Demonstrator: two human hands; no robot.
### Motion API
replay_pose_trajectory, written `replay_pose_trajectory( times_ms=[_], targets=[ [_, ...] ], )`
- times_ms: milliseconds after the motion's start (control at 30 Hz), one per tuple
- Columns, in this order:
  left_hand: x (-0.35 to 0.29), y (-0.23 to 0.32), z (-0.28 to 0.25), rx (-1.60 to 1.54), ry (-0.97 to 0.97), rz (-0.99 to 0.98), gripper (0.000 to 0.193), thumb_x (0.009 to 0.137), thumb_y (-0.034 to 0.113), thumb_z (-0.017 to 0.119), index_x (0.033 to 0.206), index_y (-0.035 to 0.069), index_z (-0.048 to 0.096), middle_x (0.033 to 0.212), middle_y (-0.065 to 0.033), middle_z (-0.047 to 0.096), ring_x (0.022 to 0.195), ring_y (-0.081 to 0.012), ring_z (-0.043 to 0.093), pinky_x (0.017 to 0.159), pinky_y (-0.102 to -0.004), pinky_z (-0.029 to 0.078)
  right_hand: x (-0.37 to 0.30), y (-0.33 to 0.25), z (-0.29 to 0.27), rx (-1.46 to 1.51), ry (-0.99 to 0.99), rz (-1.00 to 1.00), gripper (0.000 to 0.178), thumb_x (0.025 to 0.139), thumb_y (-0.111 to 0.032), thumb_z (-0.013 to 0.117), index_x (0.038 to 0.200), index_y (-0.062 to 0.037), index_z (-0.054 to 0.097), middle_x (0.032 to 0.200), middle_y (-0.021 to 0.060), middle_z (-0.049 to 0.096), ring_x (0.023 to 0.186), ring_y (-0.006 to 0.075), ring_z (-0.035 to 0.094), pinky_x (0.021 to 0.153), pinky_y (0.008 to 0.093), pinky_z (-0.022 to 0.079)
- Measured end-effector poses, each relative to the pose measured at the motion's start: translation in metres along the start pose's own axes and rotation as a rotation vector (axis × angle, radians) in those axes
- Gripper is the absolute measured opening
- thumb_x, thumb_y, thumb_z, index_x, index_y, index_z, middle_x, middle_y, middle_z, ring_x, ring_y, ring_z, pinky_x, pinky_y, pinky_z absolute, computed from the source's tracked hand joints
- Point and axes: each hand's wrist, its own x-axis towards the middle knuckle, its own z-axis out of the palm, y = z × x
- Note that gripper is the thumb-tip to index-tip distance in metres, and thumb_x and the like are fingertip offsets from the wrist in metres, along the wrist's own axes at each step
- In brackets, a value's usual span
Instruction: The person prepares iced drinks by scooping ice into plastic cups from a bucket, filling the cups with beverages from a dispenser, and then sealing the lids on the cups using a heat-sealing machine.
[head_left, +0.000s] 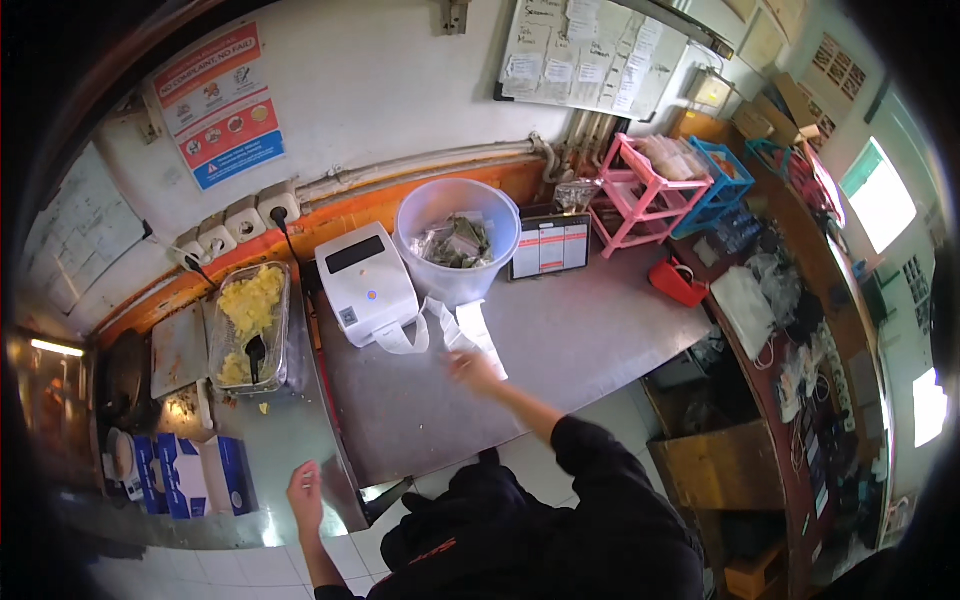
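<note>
My right hand reaches over the grey metal table, beside the lower end of a curling white paper strip. Motion smears its fingers, so whether they touch the paper cannot be told. That strip comes out of the white label printer against the wall. Close behind the paper stands a translucent white bucket with small packets of green leaves inside. Lower to the left, my left hand hovers near the edge of the steel counter, fingers loosely raised and nothing visible in them.
Left on the counter, a clear tray holds yellow mashed food and a black spoon. Blue-and-white boxes lie nearer. Right of the bucket stand a tablet, a pink rack and a red basket.
</note>
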Motion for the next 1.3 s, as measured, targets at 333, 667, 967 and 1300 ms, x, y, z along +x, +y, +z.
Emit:
replay_pose_trajectory(
  times_ms=[333, 667, 967, 1300],
  targets=[
    [-0.01, 0.128, 0.106, -0.198, 0.543, 0.022, 0.022, 0.093, 0.019, 0.05, 0.106, 0.004, 0.06, 0.096, -0.0056, 0.063, 0.074, -0.0105, 0.055, 0.068, -0.0233, 0.043, 0.148, 0.135, -0.259, -0.823, 0.057, 0.155, 0.07, 0.08, -0.02, 0.061, 0.141, -0.0185, 0.026, 0.119, 0.0207, 0.056, 0.113, 0.0349, 0.052, 0.095, 0.0422, 0.042],
    [-0.102, 0.188, 0.21, -0.027, 0.583, -0.175, 0.019, 0.092, 0.014, 0.049, 0.099, 0.001, 0.061, 0.088, -0.0046, 0.063, 0.071, -0.0111, 0.057, 0.062, -0.0239, 0.043, 0.206, 0.1, -0.314, -1.078, -0.254, -0.146, 0.074, 0.079, -0.01, 0.056, 0.142, -0.0322, 0.024, 0.11, 0.0192, 0.06, 0.101, 0.0346, 0.059, 0.081, 0.0447, 0.049],
    [-0.125, 0.21, 0.265, -0.086, 0.749, -0.271, 0.021, 0.092, 0.018, 0.05, 0.101, 0.004, 0.062, 0.092, -0.0043, 0.063, 0.071, -0.0109, 0.057, 0.062, -0.024, 0.044, 0.212, 0.082, -0.348, -1.045, -0.271, -0.202, 0.078, 0.079, -0.008, 0.048, 0.143, -0.0392, 0.015, 0.107, 0.0178, 0.062, 0.097, 0.0331, 0.062, 0.079, 0.0443, 0.049],
    [-0.12, 0.23, 0.286, -0.089, 0.706, -0.252, 0.02, 0.092, 0.017, 0.051, 0.1, 0.004, 0.063, 0.093, -0.0035, 0.064, 0.072, -0.0114, 0.058, 0.063, -0.0245, 0.044, 0.209, 0.09, -0.346, -0.989, -0.28, -0.149, 0.083, 0.081, -0.011, 0.051, 0.143, -0.0391, 0.005, 0.11, 0.0198, 0.061, 0.098, 0.034, 0.061, 0.082, 0.0448, 0.049]
  ],
)
